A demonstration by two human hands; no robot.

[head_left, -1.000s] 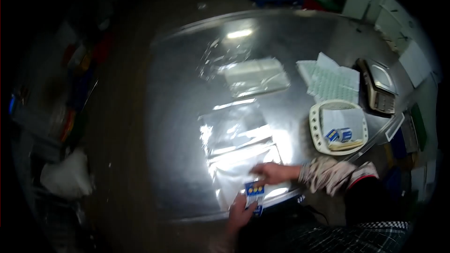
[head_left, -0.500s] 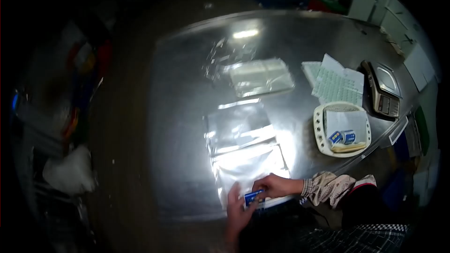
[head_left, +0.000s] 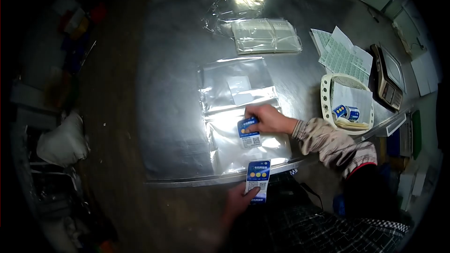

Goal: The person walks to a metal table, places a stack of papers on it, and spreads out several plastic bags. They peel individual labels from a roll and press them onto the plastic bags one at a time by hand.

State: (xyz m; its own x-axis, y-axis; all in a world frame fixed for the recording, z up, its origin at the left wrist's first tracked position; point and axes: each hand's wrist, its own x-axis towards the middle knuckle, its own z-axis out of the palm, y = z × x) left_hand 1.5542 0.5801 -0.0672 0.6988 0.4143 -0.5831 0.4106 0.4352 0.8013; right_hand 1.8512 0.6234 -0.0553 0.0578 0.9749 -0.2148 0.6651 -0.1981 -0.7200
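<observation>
My right hand (head_left: 269, 118) is closed on the top of a blue and white label (head_left: 250, 139), which it holds over a clear plastic bag (head_left: 225, 147) on the metal table. My left hand (head_left: 240, 200), low and in front of the table's near edge, grips a strip of similar labels (head_left: 258, 173) with the thumb on its face. Beyond my right hand lies another clear bag (head_left: 215, 77), with a pale, blank-looking rectangle (head_left: 240, 89) on it.
A white basket (head_left: 325, 107) with paper and label rolls stands on the right. Behind it are printed sheets (head_left: 344, 54) and a scale (head_left: 390, 91). A tied stack of clear bags (head_left: 267, 36) and crumpled film (head_left: 220, 14) lie toward the table's far side.
My hands have moved apart, each now with labels. My right hand is farther over the bags, and the pale rectangle now shows on the far bag. The camera view has shifted.
</observation>
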